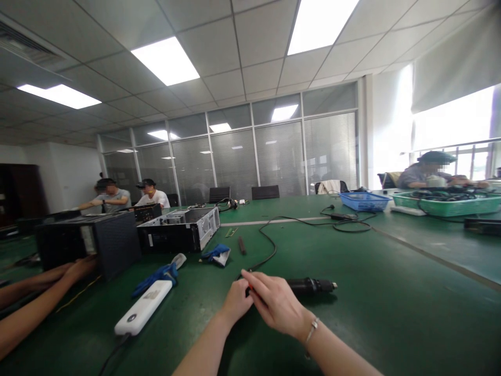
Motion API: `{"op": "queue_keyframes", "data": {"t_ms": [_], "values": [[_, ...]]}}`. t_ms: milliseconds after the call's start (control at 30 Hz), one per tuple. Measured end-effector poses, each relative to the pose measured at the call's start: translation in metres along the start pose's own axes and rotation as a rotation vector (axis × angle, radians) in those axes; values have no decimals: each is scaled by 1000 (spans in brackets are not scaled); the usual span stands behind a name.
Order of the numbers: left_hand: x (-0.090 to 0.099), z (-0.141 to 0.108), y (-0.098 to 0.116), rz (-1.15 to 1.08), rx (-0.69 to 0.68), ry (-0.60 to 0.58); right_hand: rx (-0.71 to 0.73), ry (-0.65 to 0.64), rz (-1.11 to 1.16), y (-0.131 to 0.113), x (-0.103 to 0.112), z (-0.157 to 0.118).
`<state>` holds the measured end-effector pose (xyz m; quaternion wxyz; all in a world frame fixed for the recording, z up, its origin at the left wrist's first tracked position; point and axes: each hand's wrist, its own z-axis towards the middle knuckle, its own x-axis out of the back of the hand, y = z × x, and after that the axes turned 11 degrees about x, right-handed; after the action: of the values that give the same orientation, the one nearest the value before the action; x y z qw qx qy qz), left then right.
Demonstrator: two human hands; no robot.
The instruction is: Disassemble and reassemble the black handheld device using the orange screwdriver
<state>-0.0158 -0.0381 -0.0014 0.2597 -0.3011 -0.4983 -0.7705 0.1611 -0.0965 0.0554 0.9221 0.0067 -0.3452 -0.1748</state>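
Near the middle of the green table [376, 324], my left hand [236, 302] and my right hand [278, 305] come together at the cable end of a black electric screwdriver [309, 286]. The tool lies on its side, its metal tip pointing right. A bit of orange-red shows between my hands. My left fingers are curled, and what they hold is hidden. The fingers of my right hand are bent over the same spot, closed around something mostly covered. A black cable [270, 249] runs away behind my hands.
A white power strip [144, 308], blue gloves [216, 254] and a dark bar [241, 245] lie nearby. Computer cases [172, 236] stand left, where another person's arms [58, 282] reach in. Blue [364, 201] and green [446, 204] baskets are at the right.
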Motion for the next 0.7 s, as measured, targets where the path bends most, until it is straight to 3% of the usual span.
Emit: {"op": "queue_keyframes", "data": {"t_ms": [133,267,433,600,700], "values": [[0,3,-4,0,-14,-14,108,-357,85,-13,0,-13],[0,3,-3,-3,-12,-2,98,-523,130,-21,6,-37],[-1,1,-2,-12,-1,0,-100,-434,267,-9,27,-50],[4,-1,6,-6,37,-5,-445,-135,66,46,47,-72],[6,-2,9,5,53,-15,-537,-163,-47,81,52,-102]]}}
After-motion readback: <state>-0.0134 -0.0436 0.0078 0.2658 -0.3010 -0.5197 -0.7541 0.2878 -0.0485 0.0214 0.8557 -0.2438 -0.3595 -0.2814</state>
